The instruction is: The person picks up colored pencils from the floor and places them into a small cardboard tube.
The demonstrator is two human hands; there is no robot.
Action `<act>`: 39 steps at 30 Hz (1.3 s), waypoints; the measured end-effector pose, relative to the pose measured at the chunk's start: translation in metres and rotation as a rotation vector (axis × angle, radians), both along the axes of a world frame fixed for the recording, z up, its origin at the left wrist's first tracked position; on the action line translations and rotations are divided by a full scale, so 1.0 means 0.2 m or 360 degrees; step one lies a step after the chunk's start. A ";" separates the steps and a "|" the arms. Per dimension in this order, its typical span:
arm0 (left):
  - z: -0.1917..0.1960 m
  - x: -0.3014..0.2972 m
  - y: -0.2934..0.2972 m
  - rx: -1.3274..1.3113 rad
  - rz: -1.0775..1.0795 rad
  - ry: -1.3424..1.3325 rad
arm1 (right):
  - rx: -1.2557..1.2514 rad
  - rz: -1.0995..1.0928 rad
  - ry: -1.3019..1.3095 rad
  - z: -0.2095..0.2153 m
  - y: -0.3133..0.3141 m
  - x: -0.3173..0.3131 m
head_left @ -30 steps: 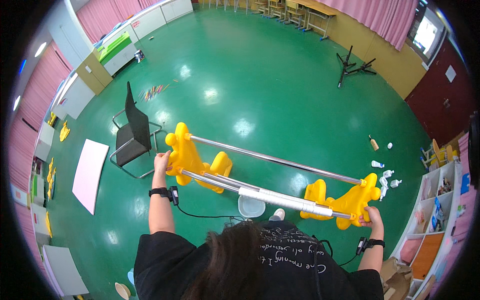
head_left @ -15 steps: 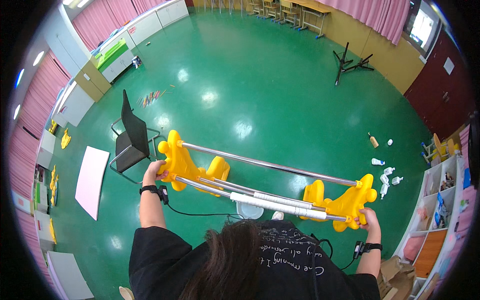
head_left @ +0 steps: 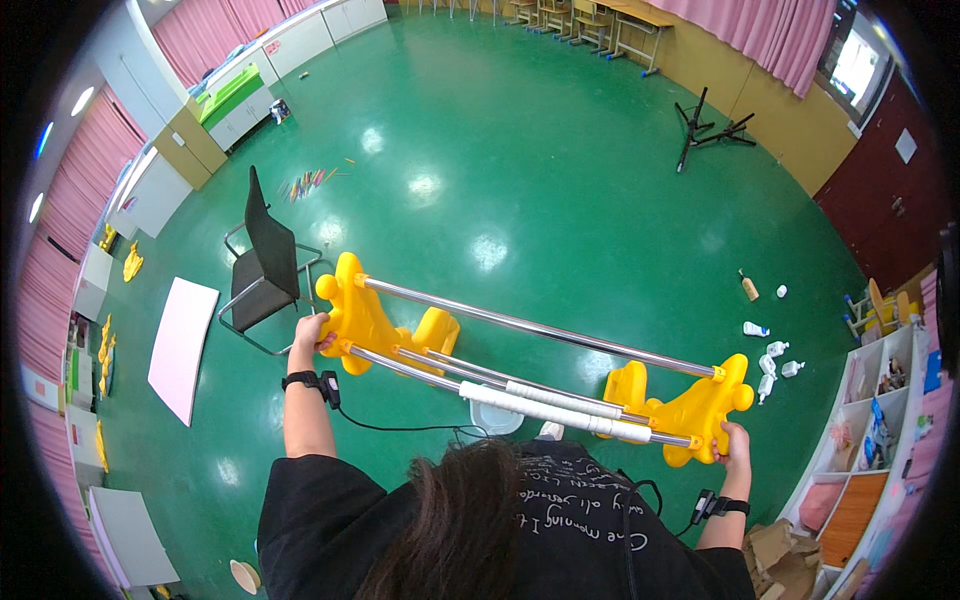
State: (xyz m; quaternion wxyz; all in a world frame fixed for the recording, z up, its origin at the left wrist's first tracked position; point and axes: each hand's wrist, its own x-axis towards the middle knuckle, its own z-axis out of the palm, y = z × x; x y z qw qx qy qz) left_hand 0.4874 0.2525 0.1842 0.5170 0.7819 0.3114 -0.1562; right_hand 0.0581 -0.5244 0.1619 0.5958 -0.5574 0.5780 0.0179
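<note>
I carry a rack with yellow plastic end frames and several silver metal bars (head_left: pixel 540 328) between them, held out in front of me. My left hand (head_left: pixel 312 334) is closed round the edge of the left yellow end frame (head_left: pixel 362 312). On the other side, my right hand (head_left: pixel 735 446) grips the right yellow end frame (head_left: pixel 700 412). White wrapping (head_left: pixel 556 412) covers part of the nearer bars. Below the rack, partly hidden by it, is a pale plastic basin (head_left: pixel 496 418) on the floor.
Left of the rack stand a black chair (head_left: pixel 264 275) and a pink board (head_left: pixel 184 350). Scattered pens (head_left: pixel 308 184) lie farther off. White bottles (head_left: pixel 770 365) are on the floor at right, before a shelf unit (head_left: pixel 850 440). A black folded stand (head_left: pixel 700 130) lies at far right.
My view has shifted slightly against the room, so the chair and board sit a little higher in it. Both hands keep their hold on the rack, which stays nearly in place before me.
</note>
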 end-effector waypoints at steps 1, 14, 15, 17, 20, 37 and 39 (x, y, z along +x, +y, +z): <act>-0.01 0.00 0.01 -0.0001 0.0000 0.0000 | -0.0001 0.0000 0.0000 -0.01 -0.01 -0.01; -0.03 -0.03 0.01 -0.0035 0.0025 -0.0069 | -0.0081 -0.0061 -0.0113 -0.04 -0.01 -0.02; -0.02 -0.04 0.00 -0.0040 0.0058 -0.0121 | -0.0089 -0.0047 -0.0135 -0.04 -0.01 -0.02; -0.02 -0.05 0.02 -0.0076 0.0045 -0.0154 | -0.0092 -0.0056 -0.0125 -0.04 -0.01 -0.02; -0.03 -0.05 0.03 -0.0107 0.0020 -0.0182 | -0.0102 -0.0063 -0.0118 -0.05 -0.02 -0.02; -0.07 -0.08 0.07 -0.0094 -0.0014 -0.0277 | -0.0096 -0.0126 -0.0122 -0.05 0.01 -0.04; -0.06 -0.09 0.07 -0.0058 -0.0008 -0.0250 | -0.0102 -0.0171 -0.0124 -0.05 0.02 -0.05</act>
